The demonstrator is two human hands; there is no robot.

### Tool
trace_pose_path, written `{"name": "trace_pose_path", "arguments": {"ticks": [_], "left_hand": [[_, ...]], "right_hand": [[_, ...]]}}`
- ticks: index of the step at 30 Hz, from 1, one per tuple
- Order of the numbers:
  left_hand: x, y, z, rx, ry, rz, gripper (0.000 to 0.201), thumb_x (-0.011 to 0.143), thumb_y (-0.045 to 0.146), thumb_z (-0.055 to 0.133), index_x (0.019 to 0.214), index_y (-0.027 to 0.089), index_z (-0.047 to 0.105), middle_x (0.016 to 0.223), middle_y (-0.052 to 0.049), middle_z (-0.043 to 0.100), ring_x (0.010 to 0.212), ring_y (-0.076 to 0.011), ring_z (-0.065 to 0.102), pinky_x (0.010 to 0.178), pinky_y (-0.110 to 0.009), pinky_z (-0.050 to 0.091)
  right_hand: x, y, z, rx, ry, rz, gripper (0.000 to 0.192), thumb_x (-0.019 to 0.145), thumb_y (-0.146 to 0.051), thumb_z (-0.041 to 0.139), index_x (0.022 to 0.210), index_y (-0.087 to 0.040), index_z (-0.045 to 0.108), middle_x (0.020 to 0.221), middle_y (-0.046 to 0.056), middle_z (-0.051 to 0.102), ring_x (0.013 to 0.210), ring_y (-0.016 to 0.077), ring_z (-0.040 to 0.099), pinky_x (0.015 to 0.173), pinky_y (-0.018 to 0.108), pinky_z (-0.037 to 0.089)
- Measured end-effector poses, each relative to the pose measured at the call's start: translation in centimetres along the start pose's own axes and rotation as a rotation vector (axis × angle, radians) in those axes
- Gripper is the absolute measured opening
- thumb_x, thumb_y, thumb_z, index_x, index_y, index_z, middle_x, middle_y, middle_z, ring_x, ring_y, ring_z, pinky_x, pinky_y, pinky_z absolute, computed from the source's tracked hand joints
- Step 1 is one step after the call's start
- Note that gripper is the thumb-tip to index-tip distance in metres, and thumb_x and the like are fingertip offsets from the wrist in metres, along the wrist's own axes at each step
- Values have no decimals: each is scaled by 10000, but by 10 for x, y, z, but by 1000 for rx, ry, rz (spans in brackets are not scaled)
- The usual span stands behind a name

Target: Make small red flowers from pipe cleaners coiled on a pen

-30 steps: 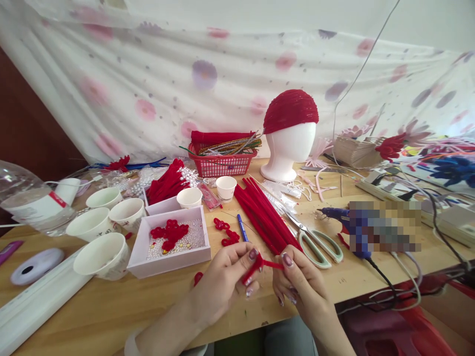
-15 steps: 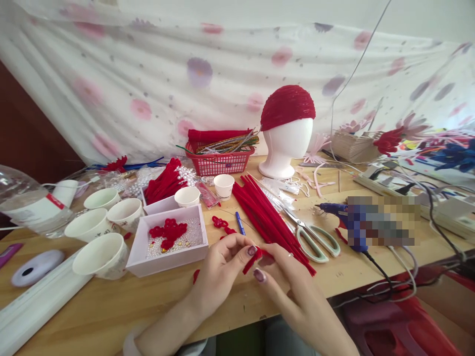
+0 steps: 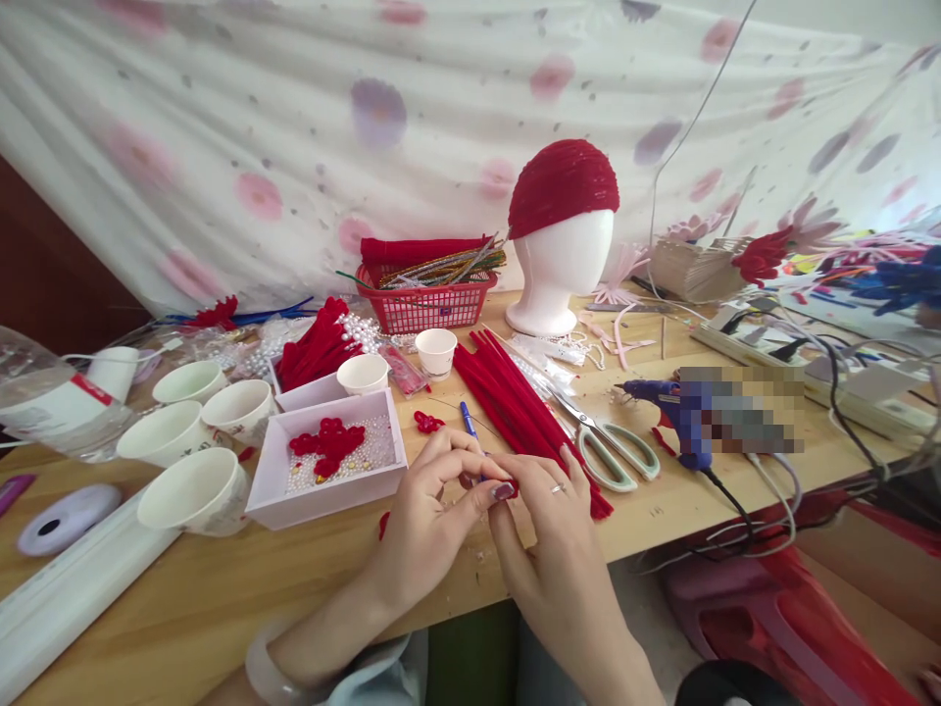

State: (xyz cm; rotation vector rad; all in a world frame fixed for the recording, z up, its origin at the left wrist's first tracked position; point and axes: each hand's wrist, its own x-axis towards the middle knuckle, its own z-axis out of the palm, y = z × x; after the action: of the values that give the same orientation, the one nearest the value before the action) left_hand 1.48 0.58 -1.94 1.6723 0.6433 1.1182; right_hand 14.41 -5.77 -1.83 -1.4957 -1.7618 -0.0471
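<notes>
You're pinching a short red pipe cleaner (image 3: 509, 484) between both hands, lower centre of frame: left hand (image 3: 430, 529) and right hand (image 3: 559, 549) fingers clamped on it. Probably light, soft, bendy; grip near the ends.

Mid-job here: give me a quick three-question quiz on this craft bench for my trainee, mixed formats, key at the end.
1. True or false: the scissors lie on the table, touched by neither hand.
2. Multiple choice: the red shaped pieces in the pink tray lie on A) sand, B) small pearl beads, C) water.
3. Fill in: the left hand and right hand meet around a small ____ piece at their fingertips.

Key:
1. True. They rest right of the red pipe cleaner bundle.
2. B.
3. Red; the fingers hide most of it, so its shape cannot be told.
</notes>
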Motion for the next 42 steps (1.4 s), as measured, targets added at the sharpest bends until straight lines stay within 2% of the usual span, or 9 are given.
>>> {"name": "trace_pose_path", "arguments": {"ticks": [5,7,11,17,22,26,33,39,42], "left_hand": [[0,6,-1,63,25,6,128,953,256,598,848,208,653,915,-11,526,888,-152,517,833,-258,417],[1,8,0,79,24,-7,171,970,260,560,826,198,628,905,-14,523,880,-153,520,830,-260,423],[2,8,2,91,39,-45,213,981,257,520,793,188,593,889,-16,521,879,-152,526,823,-256,436],[1,6,4,68,-2,-109,231,986,286,504,795,185,583,900,-25,531,869,-158,529,803,-267,448],[0,14,0,90,-188,-119,133,947,280,564,852,188,562,936,-19,519,847,-149,517,793,-278,437],[1,20,1,113,-290,-189,224,836,225,686,765,203,475,778,37,467,690,-124,430,644,-258,376],[3,18,0,97,-364,-267,267,870,258,618,683,195,437,643,57,415,624,-114,379,579,-266,287],[3,17,-3,-246,-503,-483,333,898,513,551,819,205,452,656,52,456,570,-113,448,565,-258,374],[3,20,-3,-99,-461,-376,233,932,401,511,815,212,440,691,37,462,611,-119,462,588,-255,393]], "right_hand": [[-1,4,2,4,25,-113,260,903,15,373,909,-208,508,779,17,659,753,190,648,1042,497,382],[0,6,-1,34,5,-134,266,892,20,371,818,-216,470,685,2,610,648,174,613,833,367,502],[2,9,-10,-5,-98,-110,266,874,5,378,743,-220,432,633,14,585,587,181,568,523,251,401],[2,17,-18,-60,-139,-162,262,856,-3,367,728,-209,465,597,15,585,557,174,553,526,248,389],[2,26,-34,-53,-292,-161,277,906,-36,370,771,-192,555,616,17,613,539,164,562,518,244,399],[3,31,-45,-85,-407,-256,345,877,4,359,1011,-173,623,682,41,666,599,200,599,537,267,430],[-5,31,-42,-39,-368,-310,267,895,-13,354,744,-206,459,588,11,544,531,169,516,494,255,371],[-7,33,-41,6,-290,-383,226,908,-12,382,829,-202,475,611,-8,526,520,148,462,485,257,328],[-4,32,-42,85,-279,-357,225,909,-34,403,788,-212,469,607,-21,487,506,136,417,478,268,291]]}}
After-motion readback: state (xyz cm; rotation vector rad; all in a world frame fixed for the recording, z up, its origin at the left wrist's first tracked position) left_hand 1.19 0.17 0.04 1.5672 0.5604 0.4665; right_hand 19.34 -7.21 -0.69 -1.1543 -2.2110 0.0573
